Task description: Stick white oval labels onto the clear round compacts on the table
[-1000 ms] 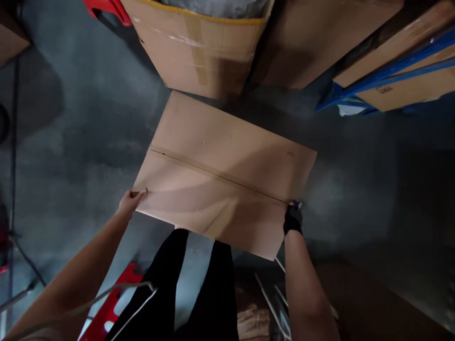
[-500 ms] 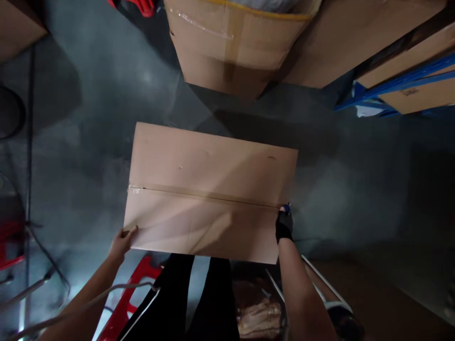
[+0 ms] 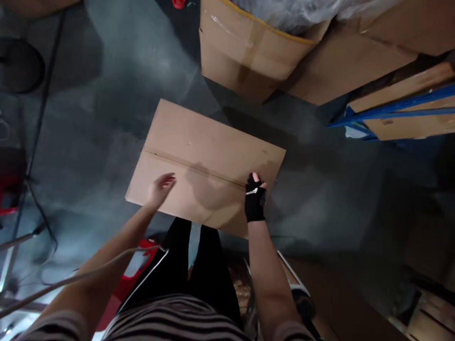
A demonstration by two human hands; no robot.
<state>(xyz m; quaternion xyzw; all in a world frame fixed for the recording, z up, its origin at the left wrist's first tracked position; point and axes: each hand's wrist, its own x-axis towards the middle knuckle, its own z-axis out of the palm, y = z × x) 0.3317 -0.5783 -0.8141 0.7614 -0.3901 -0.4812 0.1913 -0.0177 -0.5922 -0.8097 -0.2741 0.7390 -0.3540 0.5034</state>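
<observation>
A closed cardboard box [image 3: 213,137] lies in front of my legs, turned at an angle, with a seam running across its top between two flaps. My left hand [image 3: 162,188] is bare and hovers over the near flap at the left. Its fingers are loosely bent, slightly blurred, with nothing visible in them. Over the right end of the seam is my right hand [image 3: 255,196], in a black fingerless glove. Its fingers are curled, and a small thing seems to show at the fingertips, too small to name.
A tall open carton [image 3: 245,52] with clear plastic in it stands beyond the box. Blue shelving [image 3: 394,111] with cartons is at the right. A red plastic stool [image 3: 137,265] sits by my left leg. A black round base [image 3: 21,65] and a cable lie at the left.
My left hand has let go of the box's left edge and moved in over its top. My right hand has left the right edge and shifted inward. The box appears rotated clockwise.
</observation>
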